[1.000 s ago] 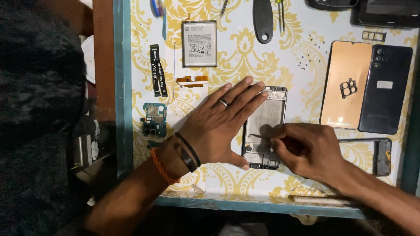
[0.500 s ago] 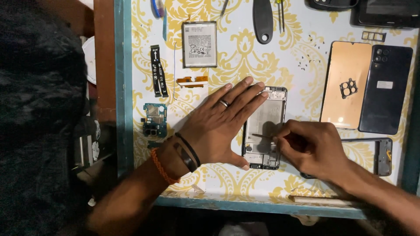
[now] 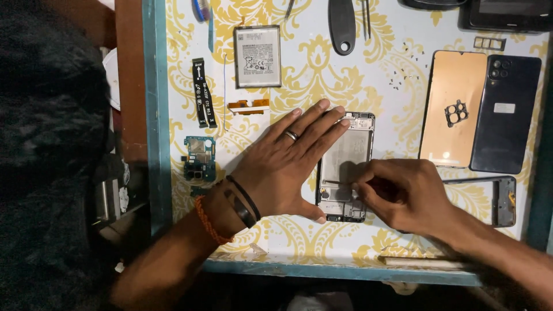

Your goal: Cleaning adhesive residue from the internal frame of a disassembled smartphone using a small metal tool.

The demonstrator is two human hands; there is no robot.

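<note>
A stripped phone frame (image 3: 345, 164) lies on the yellow-patterned work mat (image 3: 299, 86). My left hand (image 3: 285, 164) lies flat beside it, fingers spread, thumb and fingertips pressing the frame's left edge. It wears a ring and wristbands. My right hand (image 3: 400, 193) pinches a thin metal tool (image 3: 340, 183) whose tip rests on the lower half of the frame.
On the mat: a battery (image 3: 257, 56), two black flex cables (image 3: 203, 92), an orange flex strip (image 3: 249, 106), a green circuit board (image 3: 199, 158), a copper-coloured panel (image 3: 452, 109), a dark back cover (image 3: 507, 112), a black bezel (image 3: 501, 198), a black pry tool (image 3: 342, 26), several tiny screws (image 3: 397, 80).
My right hand has shifted slightly left over the frame with the tool. The left hand has stayed in place.
</note>
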